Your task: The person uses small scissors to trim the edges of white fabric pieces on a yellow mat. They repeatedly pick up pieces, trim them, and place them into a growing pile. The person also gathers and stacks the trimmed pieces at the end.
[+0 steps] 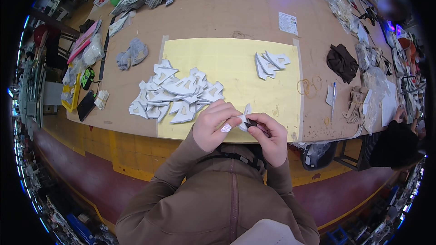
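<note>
Close to the table's front edge, my left hand pinches a white cut-out piece, apparently the same kind as those on the table. Something pale and shiny wraps one of its fingers. My right hand is closed around a small dark tool, whose pointed end meets the piece; its exact kind is hidden by the fingers. A loose heap of white and grey angular pieces lies just beyond my left hand. Farther off to the right, a small group of similar pieces rests apart from the heap.
A yellow sheet is taped to the brown table under the pieces. Grey gloves, a phone and a yellow tray are leftward. Rubber bands, dark cloth and a pen lie right; another person is beyond.
</note>
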`<state>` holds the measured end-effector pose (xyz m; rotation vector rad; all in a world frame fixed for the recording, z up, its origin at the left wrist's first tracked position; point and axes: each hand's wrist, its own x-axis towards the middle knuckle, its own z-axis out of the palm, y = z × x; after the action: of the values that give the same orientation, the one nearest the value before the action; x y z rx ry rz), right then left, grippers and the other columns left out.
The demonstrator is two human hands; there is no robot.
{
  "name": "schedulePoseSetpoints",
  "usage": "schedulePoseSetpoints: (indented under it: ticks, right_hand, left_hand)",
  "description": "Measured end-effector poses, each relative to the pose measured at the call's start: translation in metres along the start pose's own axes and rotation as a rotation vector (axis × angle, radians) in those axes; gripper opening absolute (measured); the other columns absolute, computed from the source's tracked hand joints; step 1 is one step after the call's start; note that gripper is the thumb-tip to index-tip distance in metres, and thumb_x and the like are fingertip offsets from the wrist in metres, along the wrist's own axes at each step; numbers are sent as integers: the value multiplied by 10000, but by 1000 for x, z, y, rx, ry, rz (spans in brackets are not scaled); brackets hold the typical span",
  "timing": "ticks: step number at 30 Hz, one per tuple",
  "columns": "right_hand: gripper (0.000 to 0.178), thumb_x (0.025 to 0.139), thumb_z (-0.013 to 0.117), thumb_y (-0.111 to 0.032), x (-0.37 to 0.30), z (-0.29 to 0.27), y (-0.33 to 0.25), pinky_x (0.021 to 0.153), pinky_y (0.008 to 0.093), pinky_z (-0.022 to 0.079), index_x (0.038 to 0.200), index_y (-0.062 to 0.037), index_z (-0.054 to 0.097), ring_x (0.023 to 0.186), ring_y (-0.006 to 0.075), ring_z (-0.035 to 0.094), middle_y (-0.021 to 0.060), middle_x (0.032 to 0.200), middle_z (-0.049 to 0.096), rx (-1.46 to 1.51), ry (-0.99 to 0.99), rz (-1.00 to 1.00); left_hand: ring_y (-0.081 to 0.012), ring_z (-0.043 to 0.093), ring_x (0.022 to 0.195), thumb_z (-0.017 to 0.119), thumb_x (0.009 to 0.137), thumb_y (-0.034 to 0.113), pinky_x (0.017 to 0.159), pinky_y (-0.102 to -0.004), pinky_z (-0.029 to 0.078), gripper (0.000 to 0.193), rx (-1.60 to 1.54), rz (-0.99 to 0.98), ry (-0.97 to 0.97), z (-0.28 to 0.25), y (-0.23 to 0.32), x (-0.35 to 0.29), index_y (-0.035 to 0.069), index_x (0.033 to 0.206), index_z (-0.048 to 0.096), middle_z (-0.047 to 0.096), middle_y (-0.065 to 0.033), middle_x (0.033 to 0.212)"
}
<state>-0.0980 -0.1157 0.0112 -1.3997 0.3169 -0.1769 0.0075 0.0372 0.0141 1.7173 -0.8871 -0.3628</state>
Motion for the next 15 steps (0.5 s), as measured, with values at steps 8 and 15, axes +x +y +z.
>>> schedulePoseSetpoints:
  ticks: [8,15]
  right_hand:
    - [249,835,629,49,-1,-15,-9,667,185,380,1084,60,639,756,54,490,27,878,588,-204,-111,-21]
    - [290,859,662,11,2,-3,-1,693,174,402,1145,43,629,766,44,489,17,938,624,101,19,40]
  left_hand:
    - [-227,502,757,614,880,78,722,-332,402,99,-121,-56,-19,1,1,-1,-20,874,626,572,-87,758]
    - [-235,525,780,609,877,64,742,-324,416,99,-14,-11,-5,-8,-7,-4,-31,898,623,581,-89,791]
